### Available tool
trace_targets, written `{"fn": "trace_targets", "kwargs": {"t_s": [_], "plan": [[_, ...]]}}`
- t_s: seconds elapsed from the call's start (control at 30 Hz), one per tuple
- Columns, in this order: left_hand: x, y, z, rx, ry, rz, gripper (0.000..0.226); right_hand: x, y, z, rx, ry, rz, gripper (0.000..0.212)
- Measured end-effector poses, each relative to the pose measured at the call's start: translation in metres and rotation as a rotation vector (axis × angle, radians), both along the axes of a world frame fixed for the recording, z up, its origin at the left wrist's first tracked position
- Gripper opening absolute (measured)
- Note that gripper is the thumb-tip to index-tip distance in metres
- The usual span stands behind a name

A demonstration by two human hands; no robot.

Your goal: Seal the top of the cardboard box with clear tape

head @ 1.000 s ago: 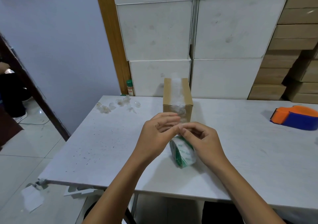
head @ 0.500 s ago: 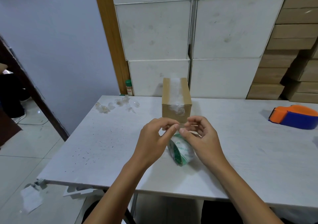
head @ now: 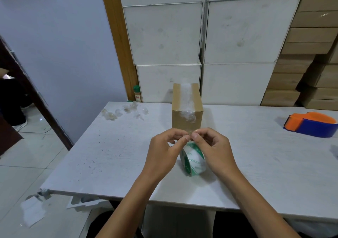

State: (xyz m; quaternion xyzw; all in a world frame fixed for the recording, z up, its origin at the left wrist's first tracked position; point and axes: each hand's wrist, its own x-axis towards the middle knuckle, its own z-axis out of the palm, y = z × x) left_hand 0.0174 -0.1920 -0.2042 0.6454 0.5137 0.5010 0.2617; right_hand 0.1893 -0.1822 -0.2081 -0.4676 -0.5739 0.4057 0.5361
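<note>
Left hand [head: 164, 150] and right hand [head: 210, 148] raised together over table [head: 109, 155], fingertips meeting, both pinching thin clear tape end [head: 189, 133] between thumb and forefinger. Tape roll [head: 193, 162] stands on edge just below hands, partly hidden by them. Box [head: 187, 108] just beyond fingertips, upright, clear tape strip along its top. Dispenser [head: 311, 126] well right of right hand. Tape scraps [head: 124, 110] beyond left hand, to its left.

A packing or stock room: stacked white cartons [head: 164, 33], brown cartons [head: 311, 55] and a tape dispenser [head: 311, 126].
</note>
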Motion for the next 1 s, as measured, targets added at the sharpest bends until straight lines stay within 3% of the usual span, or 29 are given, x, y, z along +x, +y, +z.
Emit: {"fn": "trace_targets", "kwargs": {"t_s": [0.6, 0.77, 0.9, 1.0], "plan": [[0.004, 0.000, 0.000, -0.129, -0.217, -0.011, 0.011, -0.002, -0.001, 0.001, -0.025, 0.016, -0.042, 0.005], [0.003, 0.004, 0.000, -0.141, -0.253, -0.017, 0.013, 0.004, -0.003, 0.004, -0.100, -0.037, 0.078, 0.039], [0.003, 0.007, -0.003, -0.160, -0.265, 0.001, 0.013, 0.012, -0.004, -0.009, -0.188, -0.216, 0.281, 0.071], [0.003, 0.006, -0.004, -0.160, -0.249, 0.029, 0.014, 0.010, -0.006, -0.016, -0.205, -0.239, 0.277, 0.083]]}}
